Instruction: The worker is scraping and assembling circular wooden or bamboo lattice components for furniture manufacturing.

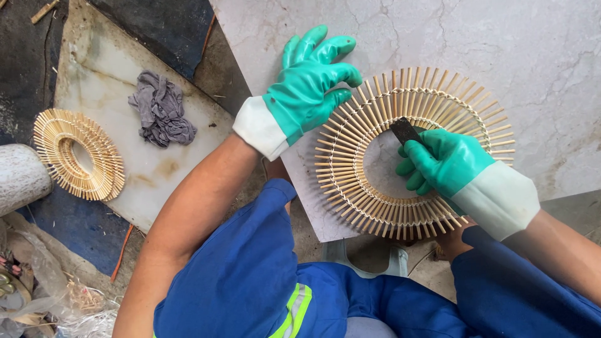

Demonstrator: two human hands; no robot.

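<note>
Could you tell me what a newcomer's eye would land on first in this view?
Probably the two green gloves: the left hand presses flat on a bamboo stick ring lying on a pale marble slab, while the right hand holds a dark flat tool at its inner edge. A second ring lies far left.

Lower part of the dark flat tool (pixel 405 131) inside the right hand (pixel 446 164), hidden from view.
</note>
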